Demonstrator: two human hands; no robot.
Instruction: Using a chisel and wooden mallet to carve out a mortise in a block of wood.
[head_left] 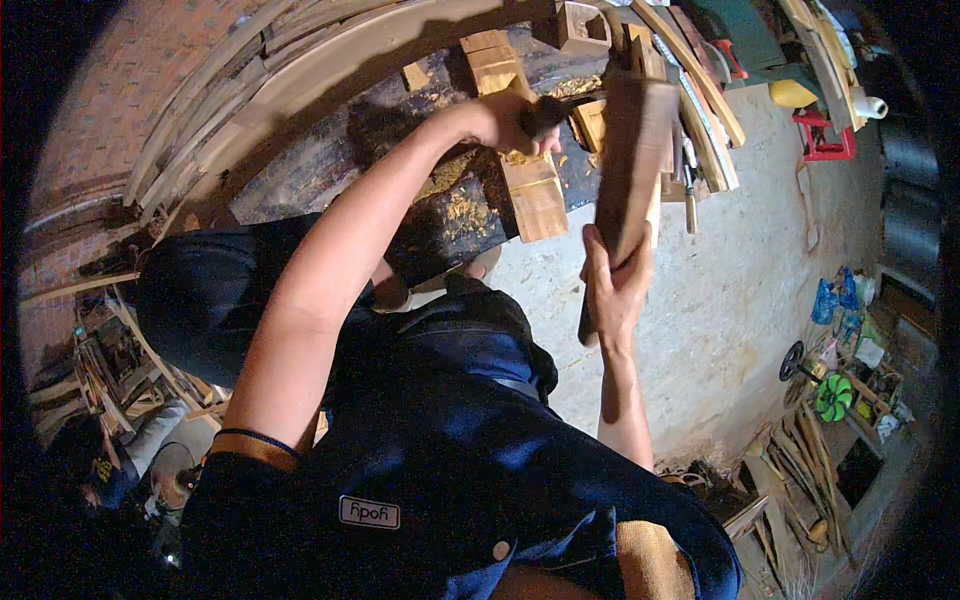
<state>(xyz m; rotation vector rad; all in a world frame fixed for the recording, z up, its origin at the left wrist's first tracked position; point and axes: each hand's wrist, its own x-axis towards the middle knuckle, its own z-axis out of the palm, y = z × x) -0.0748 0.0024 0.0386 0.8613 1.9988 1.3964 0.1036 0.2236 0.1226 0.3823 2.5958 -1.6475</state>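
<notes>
My left hand (500, 122) is closed around a dark-handled chisel (543, 116), held upright over a pale wooden board (538, 205). The chisel's blade is hidden under the hand. Beneath the hand, the board lies across a dark, worn bench (300, 190) and sticks out past its near edge. My right hand (616, 280) grips a long, thick wooden mallet (636, 150), its heavy end raised to the right of the chisel and smeared by motion. Its narrow end shows below my fingers.
Wood shavings (468, 212) and a small offcut (415, 76) lie on the bench. Long planks (290, 60) curve along the far left. More timber strips (705, 130) and a thin tool (690, 190) lie at right. A red stool (825, 135) stands on the concrete floor (730, 300).
</notes>
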